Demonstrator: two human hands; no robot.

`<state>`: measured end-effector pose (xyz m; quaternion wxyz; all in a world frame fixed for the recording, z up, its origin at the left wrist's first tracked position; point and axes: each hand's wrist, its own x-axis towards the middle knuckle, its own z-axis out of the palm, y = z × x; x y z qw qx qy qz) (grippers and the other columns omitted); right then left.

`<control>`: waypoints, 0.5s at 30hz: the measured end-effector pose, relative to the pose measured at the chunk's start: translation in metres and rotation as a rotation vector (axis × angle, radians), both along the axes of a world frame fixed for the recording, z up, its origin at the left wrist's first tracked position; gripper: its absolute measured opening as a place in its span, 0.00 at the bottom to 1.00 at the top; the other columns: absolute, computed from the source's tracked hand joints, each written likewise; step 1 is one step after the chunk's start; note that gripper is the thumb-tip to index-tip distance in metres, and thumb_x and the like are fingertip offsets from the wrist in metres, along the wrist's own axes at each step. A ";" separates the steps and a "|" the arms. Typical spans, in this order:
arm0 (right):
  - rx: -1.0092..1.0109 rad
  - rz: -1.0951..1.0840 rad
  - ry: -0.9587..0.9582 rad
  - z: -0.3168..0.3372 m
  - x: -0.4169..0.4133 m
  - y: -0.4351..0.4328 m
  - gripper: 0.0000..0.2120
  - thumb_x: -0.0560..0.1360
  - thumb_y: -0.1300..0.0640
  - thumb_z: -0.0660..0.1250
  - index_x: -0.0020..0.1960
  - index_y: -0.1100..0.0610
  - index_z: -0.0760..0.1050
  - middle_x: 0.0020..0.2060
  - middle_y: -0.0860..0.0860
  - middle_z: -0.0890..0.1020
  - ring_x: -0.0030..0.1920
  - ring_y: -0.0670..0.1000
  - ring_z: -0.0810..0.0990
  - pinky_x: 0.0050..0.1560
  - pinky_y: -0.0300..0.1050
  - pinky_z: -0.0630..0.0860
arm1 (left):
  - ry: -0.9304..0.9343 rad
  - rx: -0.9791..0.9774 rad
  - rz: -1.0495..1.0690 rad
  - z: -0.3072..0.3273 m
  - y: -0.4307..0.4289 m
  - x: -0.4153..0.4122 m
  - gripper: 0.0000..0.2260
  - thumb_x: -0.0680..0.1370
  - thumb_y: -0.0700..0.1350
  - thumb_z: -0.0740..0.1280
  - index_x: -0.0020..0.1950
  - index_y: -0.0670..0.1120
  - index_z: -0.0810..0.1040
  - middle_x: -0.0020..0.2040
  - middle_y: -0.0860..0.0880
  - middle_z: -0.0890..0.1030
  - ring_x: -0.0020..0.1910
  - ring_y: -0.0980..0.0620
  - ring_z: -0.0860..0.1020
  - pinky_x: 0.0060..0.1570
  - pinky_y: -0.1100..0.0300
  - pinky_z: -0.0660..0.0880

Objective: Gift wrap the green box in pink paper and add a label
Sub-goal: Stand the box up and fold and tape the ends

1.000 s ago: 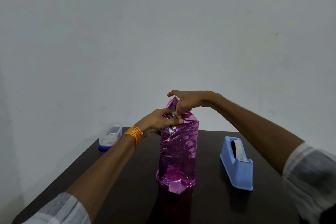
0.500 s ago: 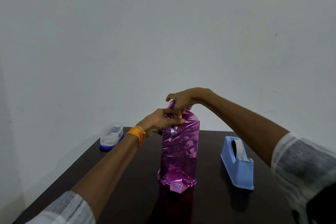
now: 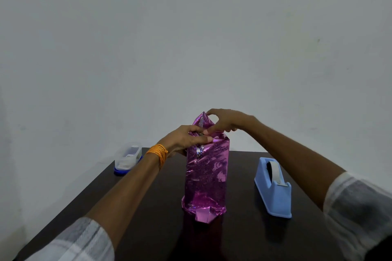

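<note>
A tall box wrapped in shiny pink paper [image 3: 206, 176] stands upright in the middle of the dark table [image 3: 148, 229]; no green shows through. At its top a pointed paper flap [image 3: 201, 119] sticks up. My left hand [image 3: 186, 139] lies over the left top edge, its thumb pressing the folded paper down. My right hand [image 3: 224, 121] reaches in from the right and pinches the flap between forefinger and thumb. The paper at the box's foot is folded into a loose point toward me.
A light blue tape dispenser [image 3: 272, 186] with a white roll stands to the right of the box. A small clear container with a blue base [image 3: 128, 158] sits at the table's far left corner. A plain white wall lies behind.
My right hand has lifted slightly and shifted its hold to the tip of the top flap, which now stands taller. My left hand stays pressed on the top fold.
</note>
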<state>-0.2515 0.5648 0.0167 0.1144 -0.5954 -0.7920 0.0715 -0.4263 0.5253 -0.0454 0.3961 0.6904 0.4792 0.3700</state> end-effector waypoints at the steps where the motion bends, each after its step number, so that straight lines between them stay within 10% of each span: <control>1: 0.046 0.008 0.062 -0.008 0.005 -0.001 0.39 0.73 0.43 0.74 0.77 0.49 0.60 0.55 0.55 0.78 0.41 0.51 0.76 0.33 0.41 0.70 | 0.003 -0.006 -0.001 0.001 0.000 0.000 0.22 0.71 0.53 0.76 0.62 0.51 0.79 0.53 0.50 0.79 0.49 0.48 0.81 0.50 0.50 0.81; 5: 0.323 -0.018 0.271 -0.031 0.016 -0.002 0.32 0.73 0.48 0.73 0.73 0.53 0.65 0.50 0.52 0.80 0.47 0.52 0.78 0.39 0.43 0.70 | 0.014 -0.008 0.009 -0.001 0.002 -0.002 0.24 0.69 0.55 0.77 0.64 0.51 0.78 0.58 0.49 0.77 0.52 0.46 0.81 0.53 0.46 0.81; 15: 0.057 -0.063 0.686 -0.048 0.015 0.002 0.25 0.71 0.53 0.75 0.65 0.53 0.71 0.48 0.53 0.78 0.36 0.48 0.73 0.28 0.39 0.66 | 0.017 -0.025 0.026 0.000 0.001 -0.002 0.24 0.69 0.54 0.78 0.63 0.52 0.79 0.61 0.47 0.77 0.54 0.45 0.81 0.51 0.46 0.81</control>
